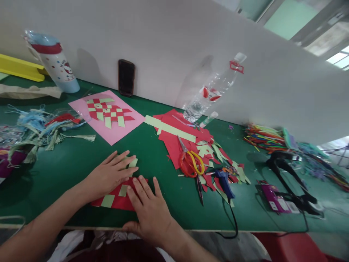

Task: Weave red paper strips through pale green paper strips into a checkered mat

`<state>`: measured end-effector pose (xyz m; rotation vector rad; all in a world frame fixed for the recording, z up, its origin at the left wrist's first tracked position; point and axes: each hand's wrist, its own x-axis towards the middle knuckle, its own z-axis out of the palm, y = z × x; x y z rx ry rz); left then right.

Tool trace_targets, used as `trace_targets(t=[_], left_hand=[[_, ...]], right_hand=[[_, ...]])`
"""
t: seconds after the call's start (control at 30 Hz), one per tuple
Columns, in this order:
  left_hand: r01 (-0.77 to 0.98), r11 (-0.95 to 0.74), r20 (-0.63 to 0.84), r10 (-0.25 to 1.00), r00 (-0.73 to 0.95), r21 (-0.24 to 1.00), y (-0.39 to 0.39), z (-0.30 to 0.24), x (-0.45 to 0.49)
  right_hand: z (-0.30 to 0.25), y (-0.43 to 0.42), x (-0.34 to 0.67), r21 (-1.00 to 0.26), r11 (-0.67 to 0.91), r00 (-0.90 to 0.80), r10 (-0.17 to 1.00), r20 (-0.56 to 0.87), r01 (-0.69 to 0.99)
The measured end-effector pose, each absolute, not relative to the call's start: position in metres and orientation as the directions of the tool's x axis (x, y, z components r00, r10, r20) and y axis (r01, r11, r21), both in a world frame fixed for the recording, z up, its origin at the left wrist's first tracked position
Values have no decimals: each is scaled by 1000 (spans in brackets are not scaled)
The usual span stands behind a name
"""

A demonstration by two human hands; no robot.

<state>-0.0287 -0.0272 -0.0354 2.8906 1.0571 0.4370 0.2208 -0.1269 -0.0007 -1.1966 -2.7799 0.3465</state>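
Observation:
Near the table's front edge lies a red paper sheet with pale green paper strips woven through it. My left hand rests flat on its upper left part, fingers stretched out. A green strip end shows beyond those fingertips. My right hand lies over the sheet's right side with its fingers spread, and covers much of that side. Behind the hands, a pink card bears red and green woven paper fish shapes.
To the right are scissors, red paper, paper scraps and a blue glue gun with a cord. A plastic bottle, phone and flask stand by the wall. Tassels lie left, a black stand right.

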Motion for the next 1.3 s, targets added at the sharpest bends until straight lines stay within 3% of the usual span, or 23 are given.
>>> trace_targets(t=[0.5, 0.77, 0.9, 1.13, 1.3], left_hand=[[618, -773, 220, 633, 742, 140, -25, -47, -34], [593, -794, 174, 608, 774, 137, -15, -33, -45], [579, -802, 156, 597, 787, 145, -10, -35, -47], [604, -784, 213, 620, 755, 141, -10, -37, -46], [713, -693, 297, 707, 641, 111, -39, -23, -49]], right_hand=[[2, -127, 230, -273, 652, -683, 729, -30, 708], [5, -135, 240, -297, 754, -791, 612, -5, 586], [1, -135, 245, -329, 738, -789, 613, -35, 589], [3, -135, 247, -328, 742, -793, 607, -42, 585], [9, -125, 247, -277, 705, -731, 682, 11, 654]])
